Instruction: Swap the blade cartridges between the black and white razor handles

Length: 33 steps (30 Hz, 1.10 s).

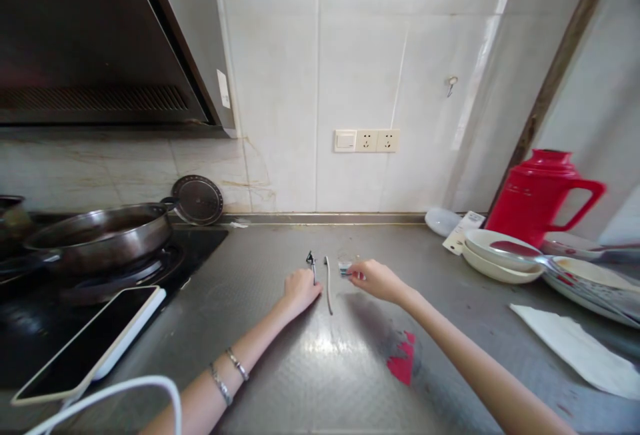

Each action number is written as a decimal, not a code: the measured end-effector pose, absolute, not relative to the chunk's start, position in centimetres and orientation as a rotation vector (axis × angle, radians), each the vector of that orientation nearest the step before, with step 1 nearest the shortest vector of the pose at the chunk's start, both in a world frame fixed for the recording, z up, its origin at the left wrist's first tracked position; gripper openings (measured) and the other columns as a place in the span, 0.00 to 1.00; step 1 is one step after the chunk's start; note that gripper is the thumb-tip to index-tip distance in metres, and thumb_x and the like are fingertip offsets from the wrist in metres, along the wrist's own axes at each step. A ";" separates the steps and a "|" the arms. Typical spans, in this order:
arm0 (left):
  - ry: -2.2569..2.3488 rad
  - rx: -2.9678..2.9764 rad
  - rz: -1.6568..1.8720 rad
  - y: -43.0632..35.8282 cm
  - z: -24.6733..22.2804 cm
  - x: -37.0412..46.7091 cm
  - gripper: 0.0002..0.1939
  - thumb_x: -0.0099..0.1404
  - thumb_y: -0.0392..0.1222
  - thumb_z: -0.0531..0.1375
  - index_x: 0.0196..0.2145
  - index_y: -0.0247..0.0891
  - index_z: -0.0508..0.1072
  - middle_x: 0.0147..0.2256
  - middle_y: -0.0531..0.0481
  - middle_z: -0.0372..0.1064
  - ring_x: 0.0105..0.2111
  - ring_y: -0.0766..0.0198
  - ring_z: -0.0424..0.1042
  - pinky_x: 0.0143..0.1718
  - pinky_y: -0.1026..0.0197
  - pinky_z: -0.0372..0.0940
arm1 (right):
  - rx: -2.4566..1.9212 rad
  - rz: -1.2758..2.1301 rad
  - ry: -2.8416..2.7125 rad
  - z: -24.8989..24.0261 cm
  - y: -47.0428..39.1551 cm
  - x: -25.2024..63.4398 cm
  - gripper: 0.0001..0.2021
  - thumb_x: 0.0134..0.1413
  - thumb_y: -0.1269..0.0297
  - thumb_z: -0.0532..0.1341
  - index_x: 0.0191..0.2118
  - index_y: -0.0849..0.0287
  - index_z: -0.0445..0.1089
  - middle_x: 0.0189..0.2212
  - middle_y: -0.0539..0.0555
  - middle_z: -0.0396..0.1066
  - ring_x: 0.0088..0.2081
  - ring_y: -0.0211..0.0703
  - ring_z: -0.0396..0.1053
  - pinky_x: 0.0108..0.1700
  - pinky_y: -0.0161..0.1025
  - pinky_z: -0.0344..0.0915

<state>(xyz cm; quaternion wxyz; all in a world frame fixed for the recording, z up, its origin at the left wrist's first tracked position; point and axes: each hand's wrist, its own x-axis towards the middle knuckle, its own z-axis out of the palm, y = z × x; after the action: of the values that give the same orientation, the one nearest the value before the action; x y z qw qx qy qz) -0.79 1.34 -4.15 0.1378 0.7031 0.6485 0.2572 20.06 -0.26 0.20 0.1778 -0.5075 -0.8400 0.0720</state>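
My left hand [301,291] is closed low over the steel counter, fingers curled around the lower end of a slim dark item with a black, tangled-looking tip [310,259]. Its exact kind is too small to tell. Just to the right, a thin pale cord-like strip [329,286] lies lengthwise on the counter, apart from both hands. My right hand [376,280] pinches the edge of a small clear packet [344,267] with a bluish print. The fingers hide part of that packet.
At left, a steel pan [107,232] sits on the stove, with a phone [93,345] and white cable in front. To the right stand a red thermos [533,198], stacked bowls [493,255] and a white paper sheet [575,348]. A red patch [403,362] marks the counter.
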 end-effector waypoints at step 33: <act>1.854 2.542 0.244 -2.9 -1.3 3.0 0.16 0.63 0.48 0.50 0.36 0.37 0.73 0.35 0.40 0.74 0.38 0.53 0.73 0.36 0.57 0.63 | -1.912 0.245 -1.683 -1.4 1.5 28.5 0.10 0.45 0.65 0.56 0.23 0.64 0.72 0.17 0.55 0.71 0.24 0.39 0.70 0.26 0.29 0.57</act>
<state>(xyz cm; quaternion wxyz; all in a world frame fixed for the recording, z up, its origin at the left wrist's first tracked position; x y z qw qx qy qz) 2.96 -2.91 -1.30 -0.0071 0.8054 0.5876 0.0775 28.53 1.50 -1.41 0.2872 -0.7157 -0.6299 0.0919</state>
